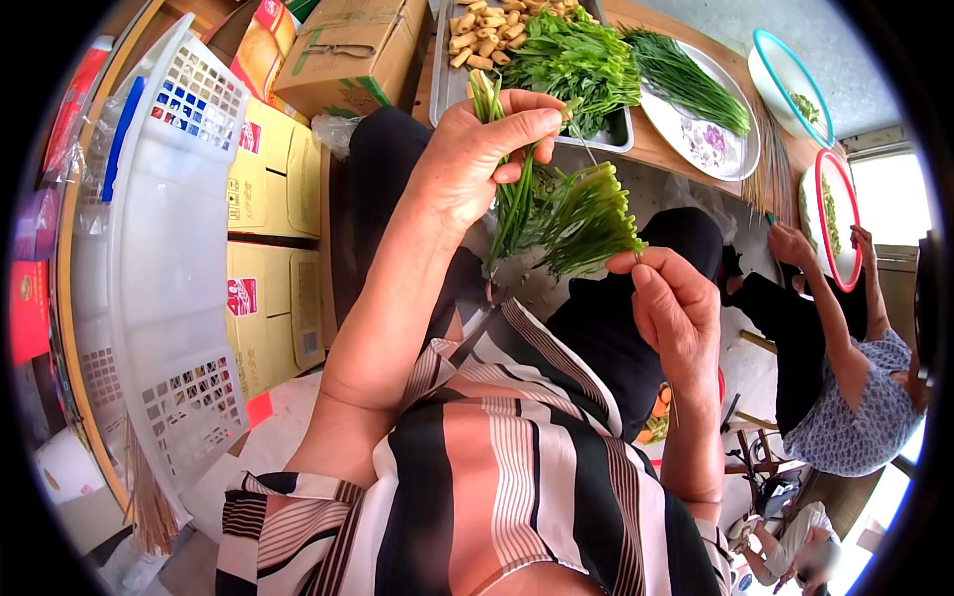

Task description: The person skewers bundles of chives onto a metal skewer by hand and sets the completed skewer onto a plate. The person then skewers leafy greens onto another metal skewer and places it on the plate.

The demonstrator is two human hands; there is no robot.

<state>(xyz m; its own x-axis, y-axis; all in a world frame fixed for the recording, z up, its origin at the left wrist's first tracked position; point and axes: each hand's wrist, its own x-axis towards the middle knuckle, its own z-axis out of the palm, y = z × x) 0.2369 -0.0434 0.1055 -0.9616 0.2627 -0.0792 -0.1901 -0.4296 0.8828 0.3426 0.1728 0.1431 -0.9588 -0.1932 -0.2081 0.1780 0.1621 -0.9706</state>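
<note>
Two bare hands work at one fan of green stalks (596, 219), which lies between them, above the lap and short of the table (626, 14). From the right hand (681, 308) the fan lies forward and to the left; from the left hand (497, 149) it lies to the right and closer to the body. The right is the nearer: its thumb and forefinger are pinched at the near corner of the fan, by the cut ends. The stalks' long axis runs from those ends, on the right, leftward and slightly back toward the body, while the row of ends runs fore and aft. The left fingers are closed around one loose bundle of stems (515, 214), its long axis roughly fore and aft, with one thin stick (586, 145) between them and the fan.

On the table are one metal tray (616, 145) with one pile of beige pieces (487, 30) and one heap of leafy greens (571, 65); one oval plate (740, 164) under one bunch of long stalks (691, 84); one blue-rimmed bowl (780, 60); and one red-rimmed basin (845, 189). Two other people are visible: one (855, 407) near the basin, one (795, 546) farther back. The pieces and single stalks overlap too much to count.
</note>
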